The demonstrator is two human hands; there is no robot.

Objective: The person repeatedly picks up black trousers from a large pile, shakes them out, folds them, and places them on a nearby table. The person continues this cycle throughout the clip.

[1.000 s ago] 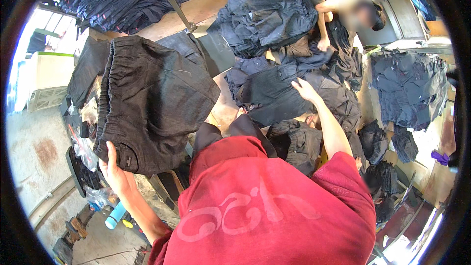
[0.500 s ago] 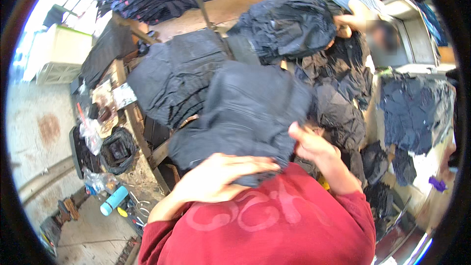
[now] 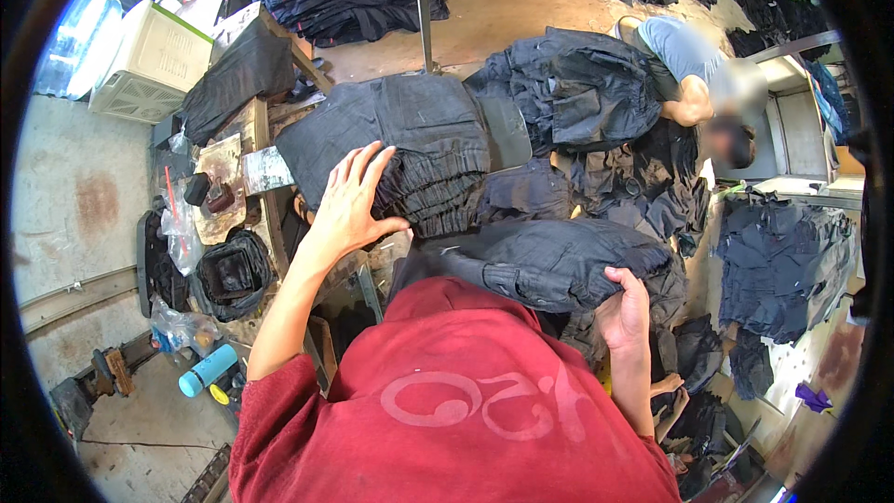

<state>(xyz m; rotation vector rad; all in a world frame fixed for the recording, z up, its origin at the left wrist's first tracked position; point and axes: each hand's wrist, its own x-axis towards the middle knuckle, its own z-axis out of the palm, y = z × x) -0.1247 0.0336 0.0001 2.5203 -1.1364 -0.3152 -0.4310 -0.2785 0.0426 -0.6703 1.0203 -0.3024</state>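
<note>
A stack of folded black garments [image 3: 400, 121] with gathered, elastic-looking edges lies in front of me. My left hand [image 3: 349, 210] is spread at the near left corner of this stack, holding nothing; whether its fingertips touch the cloth I cannot tell. Across my lap lies a loose black garment [image 3: 549, 256] with stitched seams. Its right end is pinched by my right hand [image 3: 624, 307], thumb on top and the fingers partly hidden.
A co-worker in a blue-grey shirt [image 3: 684, 51] bends by a large dark cloth pile [image 3: 587, 84] at far right. Left are a worn wooden bench [image 3: 223, 168], a black-lined bin [image 3: 231, 275] and a blue bottle [image 3: 208, 370]. More dark cloth [image 3: 782, 237] hangs at right.
The black garment has come down from over the stack onto my lap, uncovering the stack. My left hand has let go and moved up and left; my right hand has moved lower.
</note>
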